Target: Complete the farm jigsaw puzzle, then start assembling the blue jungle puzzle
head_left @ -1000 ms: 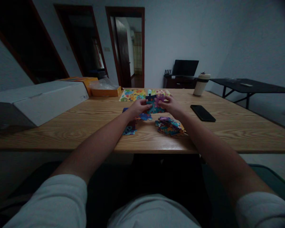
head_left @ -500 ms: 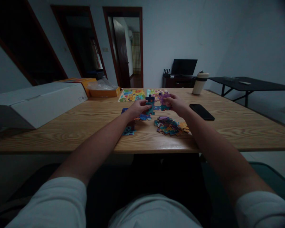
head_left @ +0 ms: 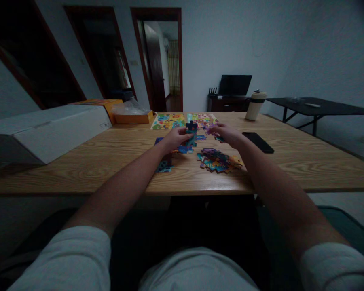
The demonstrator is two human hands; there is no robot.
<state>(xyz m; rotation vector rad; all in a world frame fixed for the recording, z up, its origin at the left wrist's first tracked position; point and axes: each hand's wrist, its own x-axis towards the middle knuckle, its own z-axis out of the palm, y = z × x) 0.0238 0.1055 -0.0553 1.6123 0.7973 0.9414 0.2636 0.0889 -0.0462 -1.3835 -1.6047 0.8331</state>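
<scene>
Raised above the wooden table (head_left: 115, 178), my left hand (head_left: 176, 138) grips a dark blue and teal jigsaw piece (head_left: 191, 127) upright between thumb and fingers. To its right, my right hand (head_left: 229, 134) is closed on a purple and teal jigsaw piece (head_left: 219, 139), now tilted and partly hidden by the fingers. The two pieces are apart. Below the hands lies a heap of loose jigsaw pieces (head_left: 215, 160). Blue jigsaw pieces (head_left: 164, 165) lie under my left forearm, some covered by it.
Two colourful picture sheets (head_left: 169, 120) lie behind the hands. A white box (head_left: 73, 127) and an orange tray (head_left: 133, 118) with clear plastic stand at left. A black phone (head_left: 258, 142) and a cream cup (head_left: 256, 106) are on the right.
My right hand has turned its jigsaw piece from upright and facing me to a tilted angle, moving slightly right. My left hand and its piece have hardly moved.
</scene>
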